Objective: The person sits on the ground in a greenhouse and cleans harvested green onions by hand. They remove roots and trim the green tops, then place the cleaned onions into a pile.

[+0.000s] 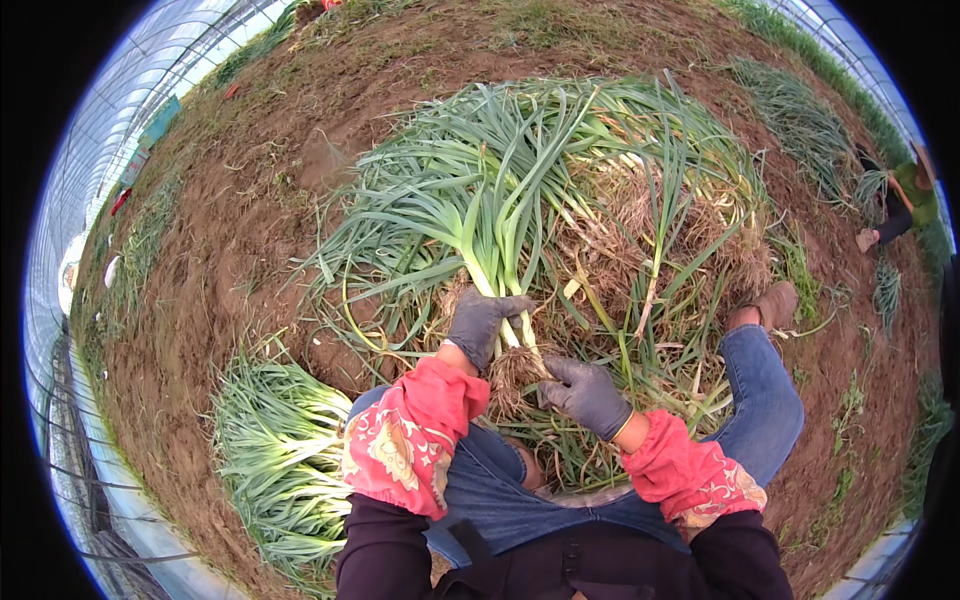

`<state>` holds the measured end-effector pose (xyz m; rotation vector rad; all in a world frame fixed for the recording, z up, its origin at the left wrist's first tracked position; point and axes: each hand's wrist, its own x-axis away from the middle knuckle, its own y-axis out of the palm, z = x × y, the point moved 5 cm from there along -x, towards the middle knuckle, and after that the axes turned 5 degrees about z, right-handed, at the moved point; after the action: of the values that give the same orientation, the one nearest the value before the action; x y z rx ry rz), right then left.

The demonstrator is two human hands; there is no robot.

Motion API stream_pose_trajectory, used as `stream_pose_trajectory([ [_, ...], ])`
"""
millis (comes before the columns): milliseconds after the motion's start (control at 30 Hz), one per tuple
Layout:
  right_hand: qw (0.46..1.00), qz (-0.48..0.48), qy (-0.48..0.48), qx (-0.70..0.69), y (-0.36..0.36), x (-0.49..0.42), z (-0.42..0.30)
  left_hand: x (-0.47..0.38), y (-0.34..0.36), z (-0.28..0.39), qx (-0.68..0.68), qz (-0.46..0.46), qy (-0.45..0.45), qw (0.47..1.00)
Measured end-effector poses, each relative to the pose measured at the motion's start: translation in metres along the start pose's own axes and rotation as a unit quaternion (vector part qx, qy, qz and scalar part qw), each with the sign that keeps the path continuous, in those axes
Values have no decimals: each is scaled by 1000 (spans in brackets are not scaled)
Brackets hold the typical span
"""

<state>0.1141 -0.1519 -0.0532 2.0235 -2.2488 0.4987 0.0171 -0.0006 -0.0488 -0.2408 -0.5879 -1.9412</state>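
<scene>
My left hand (480,326), in a dark grey glove, is closed around the white stems of a small bunch of leek-like plants (480,255). Their green leaves fan out away from me. A tuft of brown roots (514,379) hangs from the stems' near end. My right hand (589,394), gloved alike, pinches the base of one stem beside those roots. Beyond both hands lies a large heap of the same plants (450,172), with dirty root clumps (630,217) towards its right. A single loose plant (656,255) lies on the heap, roughly pointing towards me.
Plants with pale stems (285,457) lie in a pile beside my left leg. Leaf scraps (585,450) litter the ground between my legs. Brown soil (225,247) surrounds the heap. At far right, another person (904,195) is beside more plants (802,127). A greenhouse wall (112,112) curves along the left.
</scene>
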Motion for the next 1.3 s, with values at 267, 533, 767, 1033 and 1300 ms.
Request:
stream_pose_trajectory([
  [267,772,-132,153,-603,14,-71,-14,-4,-3,2,98,-78,-44,991],
  [533,601,-44,94,-792,7,-66,13,-6,-10,15,109,-78,7,991],
  [767,796,50,197,-571,-54,55,57,-15,-15,18,63,-17,50,997],
  [1033,853,110,105,-499,-81,24,42,-12,-13,11,38,16,40,998],
  [1300,915,30,165,-367,4,-139,-13,4,-5,20,40,12,48,998],
])
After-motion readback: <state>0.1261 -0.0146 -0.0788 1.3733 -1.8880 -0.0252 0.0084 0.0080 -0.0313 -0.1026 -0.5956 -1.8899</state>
